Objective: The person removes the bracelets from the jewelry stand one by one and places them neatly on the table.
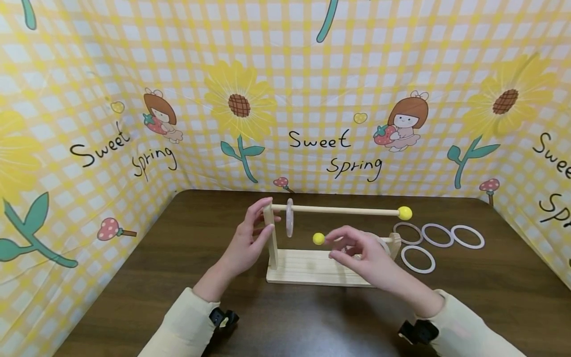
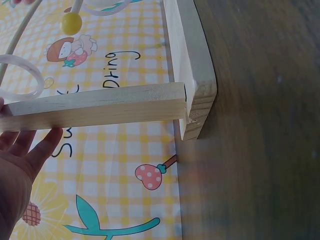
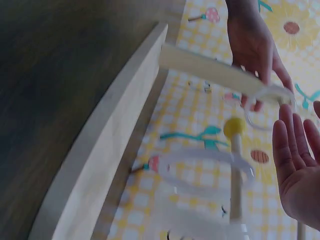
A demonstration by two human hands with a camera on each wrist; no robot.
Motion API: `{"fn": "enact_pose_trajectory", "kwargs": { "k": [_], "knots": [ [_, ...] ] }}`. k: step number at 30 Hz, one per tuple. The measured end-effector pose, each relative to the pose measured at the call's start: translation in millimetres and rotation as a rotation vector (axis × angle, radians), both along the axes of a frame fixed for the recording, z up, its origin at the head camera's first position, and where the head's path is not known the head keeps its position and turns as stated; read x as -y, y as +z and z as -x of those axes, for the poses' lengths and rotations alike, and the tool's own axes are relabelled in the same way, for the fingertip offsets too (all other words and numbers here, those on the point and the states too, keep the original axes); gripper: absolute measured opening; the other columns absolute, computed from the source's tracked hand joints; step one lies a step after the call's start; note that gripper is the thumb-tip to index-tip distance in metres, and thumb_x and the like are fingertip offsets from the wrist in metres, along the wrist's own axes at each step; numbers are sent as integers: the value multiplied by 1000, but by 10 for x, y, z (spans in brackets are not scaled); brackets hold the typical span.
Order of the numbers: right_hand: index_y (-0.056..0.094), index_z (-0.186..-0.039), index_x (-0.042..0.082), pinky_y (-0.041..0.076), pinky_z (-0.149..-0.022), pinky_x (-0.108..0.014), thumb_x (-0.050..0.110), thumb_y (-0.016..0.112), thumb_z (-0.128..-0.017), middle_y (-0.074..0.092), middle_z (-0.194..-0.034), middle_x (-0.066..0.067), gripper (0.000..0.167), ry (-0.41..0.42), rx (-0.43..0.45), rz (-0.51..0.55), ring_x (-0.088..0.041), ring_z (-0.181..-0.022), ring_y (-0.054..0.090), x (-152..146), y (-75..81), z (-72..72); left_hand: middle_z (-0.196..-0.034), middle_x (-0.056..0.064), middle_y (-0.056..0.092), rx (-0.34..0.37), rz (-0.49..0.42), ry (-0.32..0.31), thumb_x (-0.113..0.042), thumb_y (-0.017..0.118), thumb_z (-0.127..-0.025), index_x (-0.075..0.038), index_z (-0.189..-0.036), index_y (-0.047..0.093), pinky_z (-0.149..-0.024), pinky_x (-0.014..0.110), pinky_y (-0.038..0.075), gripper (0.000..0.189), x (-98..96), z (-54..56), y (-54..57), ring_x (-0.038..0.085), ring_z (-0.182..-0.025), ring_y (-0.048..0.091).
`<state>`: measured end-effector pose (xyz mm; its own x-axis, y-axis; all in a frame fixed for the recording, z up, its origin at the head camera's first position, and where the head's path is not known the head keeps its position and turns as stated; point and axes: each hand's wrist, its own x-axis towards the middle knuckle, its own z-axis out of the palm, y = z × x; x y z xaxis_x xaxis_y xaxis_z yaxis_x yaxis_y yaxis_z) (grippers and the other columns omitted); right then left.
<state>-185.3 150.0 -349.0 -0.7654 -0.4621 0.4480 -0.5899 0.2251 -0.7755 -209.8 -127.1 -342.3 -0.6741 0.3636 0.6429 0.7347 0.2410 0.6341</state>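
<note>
My left hand (image 1: 252, 238) grips the wooden upright post (image 1: 272, 248) near its top, thumb in front and fingers behind. Beside it, a translucent ring (image 1: 290, 218) hangs on the upper wooden rod (image 1: 348, 210), which ends in a yellow ball (image 1: 405, 213) at the right. My right hand (image 1: 363, 255) is held by the yellow ball (image 1: 318, 239) that tips the lower rod (image 3: 236, 185). In the right wrist view its fingers (image 3: 282, 145) are extended with nothing between them. Whitish rings (image 3: 200, 152) hang on the lower rod, partly hidden by my right hand in the head view.
The wooden base (image 1: 303, 267) stands on the dark brown table (image 1: 285, 317). Right of the stand several flat pale rings (image 1: 424, 271) lie on the table. A second, shorter post (image 1: 395, 243) supports the lower rod. Yellow checked cloth (image 1: 303, 99) surrounds the table's back and sides.
</note>
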Motion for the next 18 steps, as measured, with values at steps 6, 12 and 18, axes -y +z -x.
{"fn": "enact_pose_trajectory", "kwargs": {
  "k": [6, 12, 18],
  "knots": [
    [56, -129, 11, 54, -77, -34, 6, 65, -93, 62, -124, -8, 38, 67, 78, 51, -26, -101, 65, 245, -44, 79, -120, 27, 55, 13, -6, -2, 14, 50, -94, -3, -137, 29, -81, 56, 51, 51, -3, -13, 19, 43, -107, 59],
    [51, -137, 12, 54, -78, -35, 5, 64, -94, 57, -134, -7, 46, 80, 59, 69, -19, -106, 64, 413, -58, 141, -119, 27, 56, 7, -8, 3, 14, 50, -94, -2, -137, 30, -81, 57, 50, 50, 0, -10, 11, 44, -107, 59],
    [49, -138, 8, 53, -82, -37, 2, 63, -94, 55, -135, -9, 47, 104, 91, 123, -31, -109, 62, 557, -57, 172, -119, 28, 55, 9, -11, -8, 14, 50, -94, -2, -137, 29, -81, 58, 50, 50, 2, -3, 10, 45, -107, 58]
  ]
}}
